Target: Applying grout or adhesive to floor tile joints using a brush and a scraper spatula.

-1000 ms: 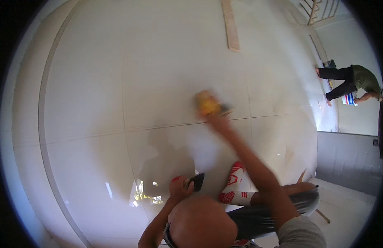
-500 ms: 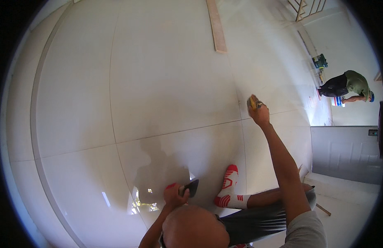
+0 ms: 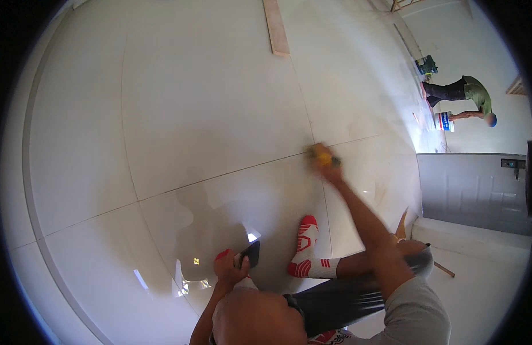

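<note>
My right hand (image 3: 328, 165) is closed around a yellow-and-black hand tool (image 3: 322, 156) that looks like a brush; motion blurs it. It is at the glossy pale tile floor (image 3: 220, 123), where two grout lines cross. Closer to me, my left hand (image 3: 228, 267) grips a scraper (image 3: 252, 253) with a dark flat blade, held apart from the right hand's tool. A red toe of a sock (image 3: 224, 253) shows behind the left hand. My other foot, in a red-and-white sock (image 3: 304, 244), rests flat on the tiles between the hands.
A long wooden board (image 3: 276, 29) lies on the tiles at the far side. At the far right a co-worker (image 3: 471, 92) bends over a white-and-blue bucket (image 3: 444, 121), near a green container (image 3: 426, 65). A grey door (image 3: 473, 190) is at the right.
My right hand has swept left and toward me, over the grout line crossing, with its tool. The left hand still holds the scraper. The whole view has shifted slightly.
</note>
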`<state>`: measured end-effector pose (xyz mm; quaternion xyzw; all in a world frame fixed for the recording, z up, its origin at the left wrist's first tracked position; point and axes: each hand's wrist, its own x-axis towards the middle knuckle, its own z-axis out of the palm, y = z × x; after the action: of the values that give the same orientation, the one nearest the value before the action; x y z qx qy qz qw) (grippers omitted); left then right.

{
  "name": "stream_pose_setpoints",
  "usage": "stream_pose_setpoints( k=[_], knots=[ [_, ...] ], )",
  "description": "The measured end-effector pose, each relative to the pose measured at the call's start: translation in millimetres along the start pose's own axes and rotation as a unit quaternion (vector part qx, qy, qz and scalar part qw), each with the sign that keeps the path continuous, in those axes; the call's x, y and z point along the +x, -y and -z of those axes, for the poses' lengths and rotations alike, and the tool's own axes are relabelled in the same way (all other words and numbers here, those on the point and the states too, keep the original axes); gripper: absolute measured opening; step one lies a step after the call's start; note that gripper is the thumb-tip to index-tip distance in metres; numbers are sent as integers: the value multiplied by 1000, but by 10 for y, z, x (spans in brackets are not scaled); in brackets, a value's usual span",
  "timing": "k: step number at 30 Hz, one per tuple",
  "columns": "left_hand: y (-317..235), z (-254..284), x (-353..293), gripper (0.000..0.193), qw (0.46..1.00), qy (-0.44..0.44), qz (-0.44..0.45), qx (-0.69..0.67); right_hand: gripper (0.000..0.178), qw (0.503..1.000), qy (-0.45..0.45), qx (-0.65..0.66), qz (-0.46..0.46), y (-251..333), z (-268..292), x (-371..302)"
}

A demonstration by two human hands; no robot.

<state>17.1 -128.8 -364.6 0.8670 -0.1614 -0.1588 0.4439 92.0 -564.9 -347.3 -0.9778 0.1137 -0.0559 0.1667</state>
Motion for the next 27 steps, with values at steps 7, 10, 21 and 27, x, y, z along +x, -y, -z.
stream_pose_setpoints(
  k=[7,10,21,27],
  knots=[
    [135,229,-48,26,999,-23,-7,39,39,998,-64,-19,17,652,405,839],
    [260,213,-136,32,992,86,93,-24,45,971,19,134,196,1645,-426,409],
    [12,403,74,26,996,2,57,-65,39,927,157,248,234,3271,-330,1268],
    [135,8,256,27,995,-61,38,-68,44,676,385,463,424,4951,-1033,-719]
  ],
)
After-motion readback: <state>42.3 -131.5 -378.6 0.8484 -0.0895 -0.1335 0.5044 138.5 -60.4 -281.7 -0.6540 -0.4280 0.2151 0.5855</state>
